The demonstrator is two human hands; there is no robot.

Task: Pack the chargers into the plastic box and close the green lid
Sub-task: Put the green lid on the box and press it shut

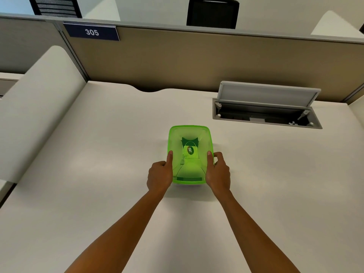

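Note:
A translucent green lid (190,138) lies flat on top of the plastic box in the middle of the white desk (98,154). A label shows on the lid, and pale shapes, perhaps chargers (185,157), show faintly through it. My left hand (160,175) grips the box's near left side with the thumb pressing on the lid's rim. On the near right side, my right hand (217,172) does the same, thumb on the rim and fingers curled around the box's edge. The box's walls are almost wholly hidden under the lid.
An open cable hatch (266,113) with its grey flap raised is set into the desk at the back right. A tan partition (197,62) with a "305" sign (92,32) runs along the far edge. A white side panel (39,107) stands at the left.

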